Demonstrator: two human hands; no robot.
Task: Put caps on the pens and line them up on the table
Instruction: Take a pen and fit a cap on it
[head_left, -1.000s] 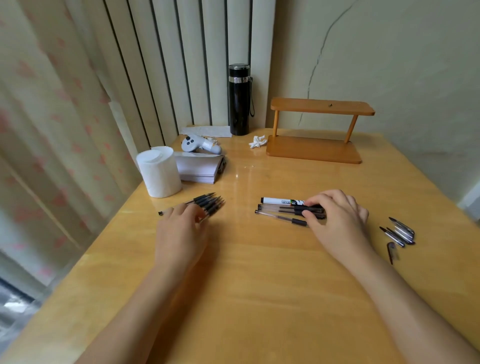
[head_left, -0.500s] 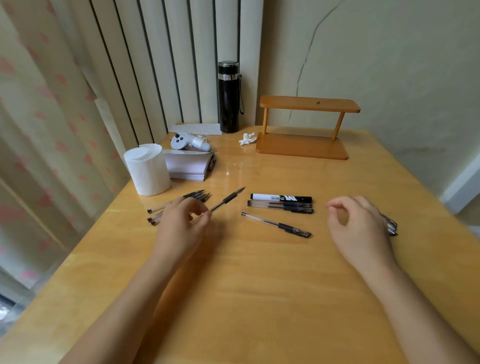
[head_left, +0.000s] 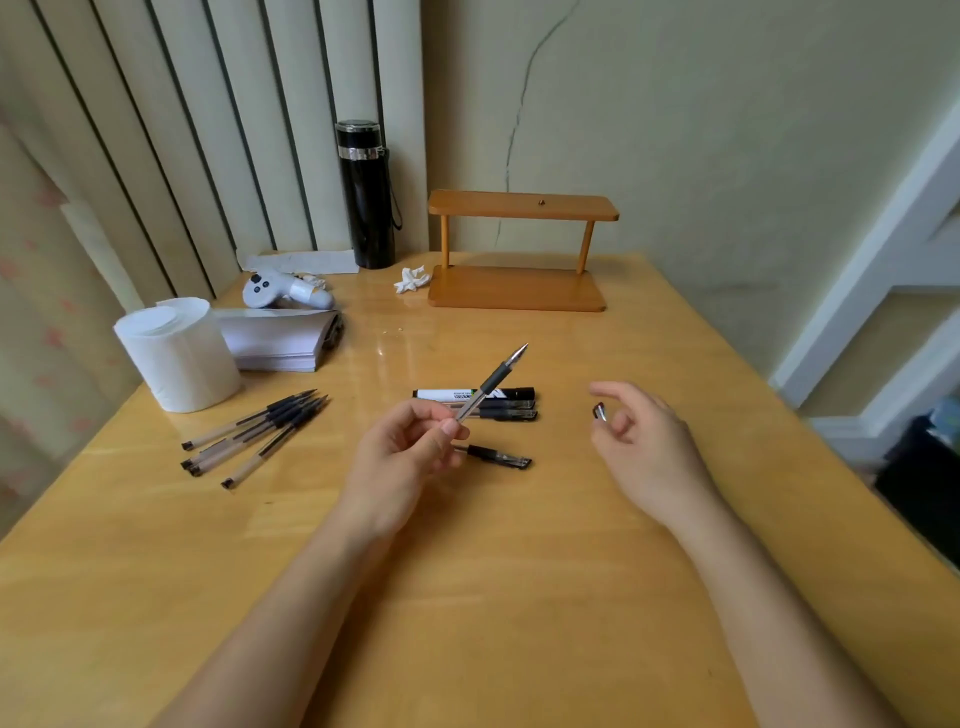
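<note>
Black flask (head_left: 367, 202) (silver band), white roll (head_left: 176, 353)

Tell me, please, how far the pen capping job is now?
Done: three capped pens lie in a row at the table's centre, with a fourth capped pen a little nearer. In hand: the left hand holds an uncapped pen, tip up, and the right hand holds a cap, not yet joined. Left: about five uncapped pens wait by the paper roll.

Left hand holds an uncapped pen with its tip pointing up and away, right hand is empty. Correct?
Not quite. In the head view the right hand pinches a small pen cap. The left hand does hold the uncapped pen, tip up and away.
</note>
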